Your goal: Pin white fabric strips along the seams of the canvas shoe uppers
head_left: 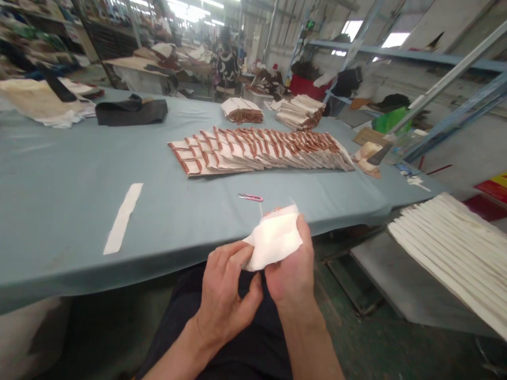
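Observation:
A white piece of cloth [276, 237] is held up just past the table's front edge, over my lap. My left hand [227, 287] grips its left side between the fingers, with the thumb lower and apart from the cloth. Behind and under the right side, my right hand [293, 269] supports it, the thumb along the edge; some of those fingers are hidden by the cloth. Loose threads stick up from its top. Thread snips [250, 197] with pink handles lie on the table just beyond the cloth.
A blue-grey cover drapes the table [190, 211]. A white strip [123, 218] lies at left. A fanned row of brown-edged cloth pieces [257, 153] stretches behind the snips, with stacks [241, 110] farther back. Dark folded fabric [131, 111] sits at back left. White layered cloth [455, 253] rests at right.

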`<action>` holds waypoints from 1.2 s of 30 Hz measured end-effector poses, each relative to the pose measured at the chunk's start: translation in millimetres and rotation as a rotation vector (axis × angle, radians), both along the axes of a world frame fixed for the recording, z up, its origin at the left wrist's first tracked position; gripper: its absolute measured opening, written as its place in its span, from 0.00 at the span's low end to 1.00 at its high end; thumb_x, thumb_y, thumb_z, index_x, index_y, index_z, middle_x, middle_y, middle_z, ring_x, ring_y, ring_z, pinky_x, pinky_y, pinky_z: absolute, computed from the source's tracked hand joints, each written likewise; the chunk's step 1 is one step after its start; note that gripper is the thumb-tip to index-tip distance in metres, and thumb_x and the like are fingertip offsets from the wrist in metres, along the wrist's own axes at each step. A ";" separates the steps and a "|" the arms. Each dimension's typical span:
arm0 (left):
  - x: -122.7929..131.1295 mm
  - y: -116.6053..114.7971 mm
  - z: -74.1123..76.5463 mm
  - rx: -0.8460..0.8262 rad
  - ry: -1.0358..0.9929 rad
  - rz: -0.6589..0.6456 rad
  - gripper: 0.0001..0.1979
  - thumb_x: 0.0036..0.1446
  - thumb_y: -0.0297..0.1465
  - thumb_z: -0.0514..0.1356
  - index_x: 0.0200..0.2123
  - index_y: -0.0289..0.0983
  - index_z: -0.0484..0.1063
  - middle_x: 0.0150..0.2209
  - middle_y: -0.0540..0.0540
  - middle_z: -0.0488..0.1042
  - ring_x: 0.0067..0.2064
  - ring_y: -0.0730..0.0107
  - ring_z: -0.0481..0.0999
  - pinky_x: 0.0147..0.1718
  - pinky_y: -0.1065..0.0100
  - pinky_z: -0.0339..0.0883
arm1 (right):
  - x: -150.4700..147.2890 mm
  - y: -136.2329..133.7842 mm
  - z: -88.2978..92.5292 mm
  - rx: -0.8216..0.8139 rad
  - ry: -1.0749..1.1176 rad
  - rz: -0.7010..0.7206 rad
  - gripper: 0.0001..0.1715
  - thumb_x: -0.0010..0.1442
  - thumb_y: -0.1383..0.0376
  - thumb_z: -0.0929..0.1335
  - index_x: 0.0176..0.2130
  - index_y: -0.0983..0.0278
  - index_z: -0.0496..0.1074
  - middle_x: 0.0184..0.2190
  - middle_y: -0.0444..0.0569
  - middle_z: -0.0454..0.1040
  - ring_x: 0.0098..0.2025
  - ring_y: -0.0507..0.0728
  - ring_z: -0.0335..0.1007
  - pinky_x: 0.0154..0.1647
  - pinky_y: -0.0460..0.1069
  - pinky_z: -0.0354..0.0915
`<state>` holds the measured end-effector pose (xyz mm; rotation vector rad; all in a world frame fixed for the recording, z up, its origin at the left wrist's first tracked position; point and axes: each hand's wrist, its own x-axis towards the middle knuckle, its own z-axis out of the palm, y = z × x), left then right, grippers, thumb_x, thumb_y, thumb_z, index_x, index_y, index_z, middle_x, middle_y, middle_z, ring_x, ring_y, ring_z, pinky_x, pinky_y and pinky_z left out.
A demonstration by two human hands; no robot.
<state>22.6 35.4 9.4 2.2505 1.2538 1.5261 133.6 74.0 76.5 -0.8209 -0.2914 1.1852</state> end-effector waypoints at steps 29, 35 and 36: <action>1.2 14.2 -34.8 0.067 -0.032 0.019 0.11 0.65 0.21 0.58 0.48 0.39 0.72 0.39 0.44 0.80 0.37 0.65 0.80 0.38 0.66 0.73 | -3.9 0.4 -26.2 -0.167 0.139 -0.072 0.18 0.69 0.54 0.63 0.38 0.61 0.77 0.31 0.41 0.80 0.32 0.52 0.76 0.34 0.45 0.70; -15.8 11.8 -27.8 0.082 -0.007 0.030 0.10 0.64 0.20 0.59 0.45 0.38 0.73 0.35 0.45 0.81 0.33 0.66 0.80 0.33 0.68 0.70 | -1.1 -7.4 -36.4 -0.115 -0.409 -0.151 0.26 0.66 0.47 0.65 0.40 0.65 0.79 0.32 0.48 0.82 0.35 0.58 0.79 0.37 0.50 0.71; -18.2 11.2 -27.8 0.084 0.004 0.037 0.10 0.63 0.20 0.59 0.44 0.38 0.73 0.34 0.45 0.81 0.33 0.66 0.79 0.33 0.68 0.70 | -1.9 -8.7 -36.9 -0.106 -0.437 -0.159 0.26 0.66 0.47 0.65 0.40 0.66 0.79 0.32 0.49 0.83 0.35 0.59 0.79 0.38 0.51 0.71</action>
